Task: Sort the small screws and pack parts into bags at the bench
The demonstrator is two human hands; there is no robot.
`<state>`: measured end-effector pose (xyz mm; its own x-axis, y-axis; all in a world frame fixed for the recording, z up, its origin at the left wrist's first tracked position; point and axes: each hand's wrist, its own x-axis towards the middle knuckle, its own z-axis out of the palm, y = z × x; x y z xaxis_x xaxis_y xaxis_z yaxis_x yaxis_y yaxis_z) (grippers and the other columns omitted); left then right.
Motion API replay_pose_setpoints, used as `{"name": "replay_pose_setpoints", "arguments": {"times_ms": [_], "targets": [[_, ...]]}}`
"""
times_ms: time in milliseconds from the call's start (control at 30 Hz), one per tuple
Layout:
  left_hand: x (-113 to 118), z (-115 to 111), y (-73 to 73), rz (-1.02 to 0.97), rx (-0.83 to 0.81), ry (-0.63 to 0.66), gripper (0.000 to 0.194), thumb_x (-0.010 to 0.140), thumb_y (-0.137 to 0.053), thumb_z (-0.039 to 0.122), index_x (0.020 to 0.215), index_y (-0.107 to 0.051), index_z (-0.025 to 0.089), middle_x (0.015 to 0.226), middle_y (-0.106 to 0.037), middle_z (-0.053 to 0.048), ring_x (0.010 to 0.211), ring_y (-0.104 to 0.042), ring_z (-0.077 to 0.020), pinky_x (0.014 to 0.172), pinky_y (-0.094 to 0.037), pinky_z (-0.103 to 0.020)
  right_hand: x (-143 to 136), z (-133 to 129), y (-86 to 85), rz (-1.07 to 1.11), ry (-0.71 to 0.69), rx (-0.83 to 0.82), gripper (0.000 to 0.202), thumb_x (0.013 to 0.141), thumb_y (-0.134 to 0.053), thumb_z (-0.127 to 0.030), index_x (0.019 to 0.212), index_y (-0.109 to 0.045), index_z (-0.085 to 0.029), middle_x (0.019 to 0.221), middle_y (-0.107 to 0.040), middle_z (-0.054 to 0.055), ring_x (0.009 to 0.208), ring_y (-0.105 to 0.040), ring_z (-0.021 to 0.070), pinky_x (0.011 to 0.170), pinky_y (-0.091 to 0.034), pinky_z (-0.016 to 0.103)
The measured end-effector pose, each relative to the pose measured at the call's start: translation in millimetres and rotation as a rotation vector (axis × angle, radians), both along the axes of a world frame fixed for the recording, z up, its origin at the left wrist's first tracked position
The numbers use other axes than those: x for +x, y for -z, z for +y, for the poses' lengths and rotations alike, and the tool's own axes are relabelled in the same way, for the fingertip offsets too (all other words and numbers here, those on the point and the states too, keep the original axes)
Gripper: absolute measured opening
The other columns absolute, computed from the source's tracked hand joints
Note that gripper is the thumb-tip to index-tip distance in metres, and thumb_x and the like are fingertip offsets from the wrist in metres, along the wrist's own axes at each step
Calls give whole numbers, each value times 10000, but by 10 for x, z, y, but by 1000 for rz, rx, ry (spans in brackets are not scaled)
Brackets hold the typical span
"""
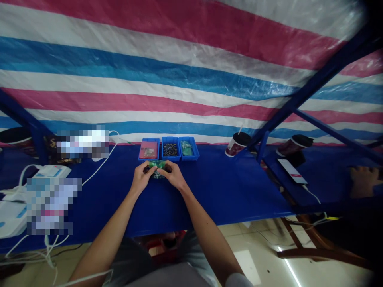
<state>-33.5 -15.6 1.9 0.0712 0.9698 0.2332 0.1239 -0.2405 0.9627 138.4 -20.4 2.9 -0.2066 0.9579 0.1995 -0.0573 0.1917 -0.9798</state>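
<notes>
Between my two hands, over the blue table (209,191), is a small green plastic packet (157,164). My left hand (143,174) pinches its left side, and my right hand (171,173) pinches its right side, the thumbs close together at the middle. Just beyond the hands stand three blue bins. The left bin (139,152) holds something pink with a small clear bag on it. Many dark metal pieces (170,150) fill the middle bin. In the right bin (196,151) lie green plastic packets (187,148). What the held packet contains is too small to tell.
A dark-lidded cup (237,144) stands right of the bins. Power strips (13,215), white cables and blurred-out devices lie on the left. At the right are another cup (295,144), a phone (291,170) and another person's hand (365,177).
</notes>
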Motion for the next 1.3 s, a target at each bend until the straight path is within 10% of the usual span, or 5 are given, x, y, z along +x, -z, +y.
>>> {"name": "replay_pose_setpoints", "arguments": {"times_ms": [333, 567, 833, 1100, 1300], "targets": [[39, 20, -21, -15, -23, 36, 329, 763, -767, 419, 937, -656, 162, 929, -690, -46, 846, -639, -195, 733, -488, -259, 14, 13, 39, 25, 64, -5, 342, 758, -753, -469, 719, -586, -173, 686, -556, -13, 622, -503, 123, 611, -440, 251], [-11, 3, -57, 17, 2, -12, 380, 741, -784, 397, 638, -497, 172, 596, -476, 46, 546, -432, -100, 546, -337, -216, -9, 0, 6, 37, -35, -44, 384, 728, -774, -507, 867, -651, -171, 747, -621, -1, 668, -562, 139, 643, -471, 257], [0, 2, -52, -8, -58, 68, 289, 779, -757, 397, 755, -577, 172, 669, -546, 29, 612, -506, -120, 588, -381, -219, 12, 32, 106, 30, 34, -45, 388, 718, -781, -488, 673, -556, -175, 612, -512, -36, 566, -468, 109, 558, -384, 231], [15, -14, -87, -35, -92, 68, 298, 755, -773, 402, 796, -588, 172, 627, -537, 43, 561, -493, -109, 546, -377, -208, 19, -11, -45, 73, -21, -9, 406, 770, -753, -468, 1051, -635, -200, 929, -656, 32, 821, -607, 170, 744, -492, 268], [58, -54, -95, 29, -84, 82, 338, 751, -769, 434, 908, -642, 163, 643, -569, 34, 556, -501, -113, 552, -383, -214, 86, -13, -73, 35, 90, 34, 322, 801, -714, -471, 766, -600, -172, 731, -593, 5, 680, -543, 145, 674, -466, 262]]}}
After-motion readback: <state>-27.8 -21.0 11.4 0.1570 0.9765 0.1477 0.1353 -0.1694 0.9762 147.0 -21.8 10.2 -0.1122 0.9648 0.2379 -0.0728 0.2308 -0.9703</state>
